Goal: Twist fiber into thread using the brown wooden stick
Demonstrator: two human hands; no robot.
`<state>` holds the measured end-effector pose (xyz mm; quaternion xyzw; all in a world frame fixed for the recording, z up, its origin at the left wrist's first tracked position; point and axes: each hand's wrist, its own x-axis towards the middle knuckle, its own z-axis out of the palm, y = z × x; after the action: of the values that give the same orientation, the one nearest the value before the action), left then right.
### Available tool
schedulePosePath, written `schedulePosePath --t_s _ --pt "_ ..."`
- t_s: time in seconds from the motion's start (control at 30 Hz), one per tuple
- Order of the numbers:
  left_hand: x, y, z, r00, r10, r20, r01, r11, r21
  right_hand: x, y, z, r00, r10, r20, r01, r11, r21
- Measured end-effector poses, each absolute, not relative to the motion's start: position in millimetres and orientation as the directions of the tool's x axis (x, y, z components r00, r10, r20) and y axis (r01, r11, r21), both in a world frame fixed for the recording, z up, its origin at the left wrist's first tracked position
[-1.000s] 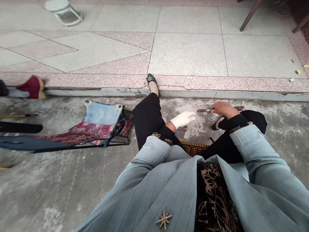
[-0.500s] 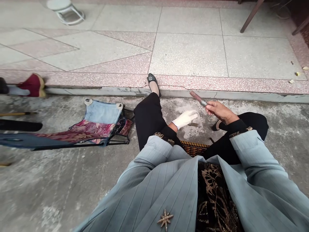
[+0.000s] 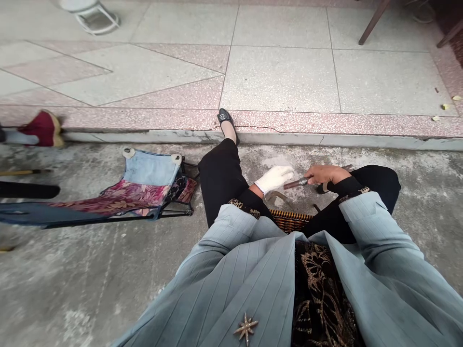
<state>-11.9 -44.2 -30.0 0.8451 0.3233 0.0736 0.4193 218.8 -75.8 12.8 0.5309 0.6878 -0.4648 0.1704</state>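
My left hand (image 3: 275, 179) wears a white knitted glove and is closed, its fingers curled in; whether anything sits inside them is hidden. Just below the glove shows a thin, curved brownish strip (image 3: 284, 197). Bare, my right hand (image 3: 325, 174) grips a stick-like tool (image 3: 297, 183) with a brown wooden end and silvery wire or metal around it near my fingers. That wooden end points left and down, close to the gloved fingertips. A greyish tip shows past the far side of my right hand; the kind of tool I cannot make out.
Between my legs is a woven wicker edge (image 3: 291, 220). On the left stands a low folding chair (image 3: 152, 168) of patched cloth. A raised tiled step (image 3: 282, 118) runs ahead, with a white stool (image 3: 96, 19) on it. Another person's red shoe (image 3: 41, 129) is at far left.
My right hand has turned over and lowered, so the wooden end swung from pointing up-left to down-left near the glove. The gloved hand stays almost in place; more of the curved strip shows.
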Motion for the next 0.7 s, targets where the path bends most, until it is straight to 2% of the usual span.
schedulePosePath --t_s 0.1,0.2,0.33,0.47,0.53,0.6,0.7 --pt "-13 -40 -33 0.696 0.706 -0.130 0.451 -0.289 0.844 229 -78 18 -0.587 0.495 -0.640 0.693 -0.101 -0.714" --pt "-11 -41 -36 0.658 0.744 -0.116 0.320 -0.137 0.937 236 -80 29 -0.643 0.610 -0.462 0.427 -0.214 -0.878" --pt "-7 -46 -36 0.702 0.693 -0.166 0.223 0.009 0.975 232 -84 36 -0.516 0.797 -0.313 0.144 -0.279 -0.949" --pt "-10 -47 -31 0.748 0.641 -0.175 0.266 -0.048 0.963 229 -81 26 -0.205 0.951 -0.232 -0.037 -0.244 -0.969" --pt "-11 -48 -26 0.781 0.605 -0.157 0.291 -0.130 0.948 231 -76 17 -0.060 0.963 -0.262 0.026 -0.261 -0.965" --pt "-12 -50 -21 0.808 0.571 -0.142 0.316 -0.218 0.923 233 -71 10 0.015 0.948 -0.317 0.267 -0.310 -0.912" --pt "-12 -51 -16 0.822 0.558 -0.116 0.335 -0.309 0.890 231 -68 6 -0.008 0.923 -0.386 0.720 -0.262 -0.642"
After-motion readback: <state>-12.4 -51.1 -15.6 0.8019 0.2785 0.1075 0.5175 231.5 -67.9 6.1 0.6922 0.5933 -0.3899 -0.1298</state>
